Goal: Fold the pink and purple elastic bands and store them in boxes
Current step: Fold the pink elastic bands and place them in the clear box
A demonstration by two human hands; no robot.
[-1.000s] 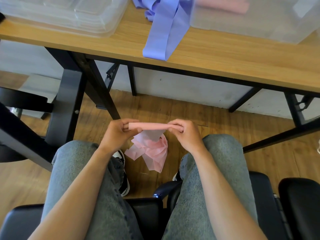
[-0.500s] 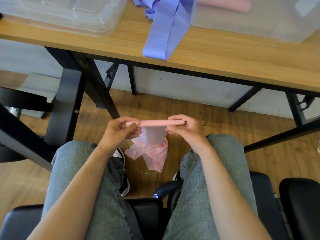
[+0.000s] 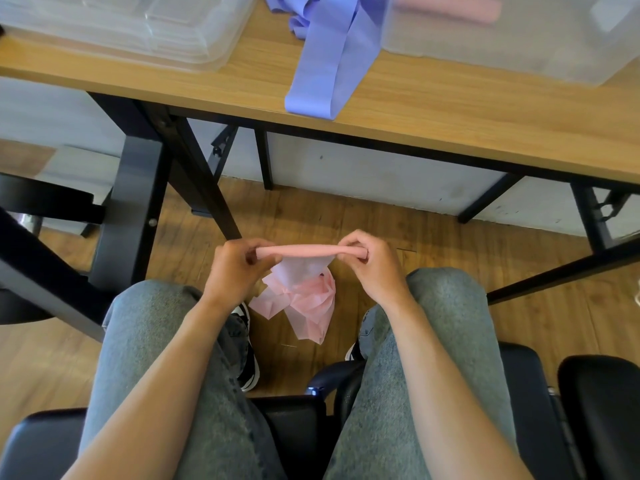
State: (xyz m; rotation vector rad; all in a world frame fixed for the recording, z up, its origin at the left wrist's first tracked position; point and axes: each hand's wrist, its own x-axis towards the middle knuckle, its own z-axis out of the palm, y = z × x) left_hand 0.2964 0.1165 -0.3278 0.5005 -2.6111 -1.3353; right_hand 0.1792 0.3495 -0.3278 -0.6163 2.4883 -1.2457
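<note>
Barely any change from a moment ago: left hand (image 3: pixel 232 268) and right hand (image 3: pixel 370 263) still pinch the pink band (image 3: pixel 298 251) stretched between them above the knees, the rest dangling. Purple band (image 3: pixel 325 60) still overhangs the table's (image 3: pixel 450 109) front edge.

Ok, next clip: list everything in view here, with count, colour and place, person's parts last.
pink elastic band: one, pink, stretched between both hands, rest hanging toward the floor
purple elastic band: one, purple, draped on the table, end near the front edge
storage box: one, clear, table right, something pink inside
box lids: stacked, clear, table left; count unclear
table: one, wood top, black legs
chair: black, under the person
floor: wood
legs: two, blue jeans
left hand: pinches band's left end
right hand: pinches band's right end
</note>
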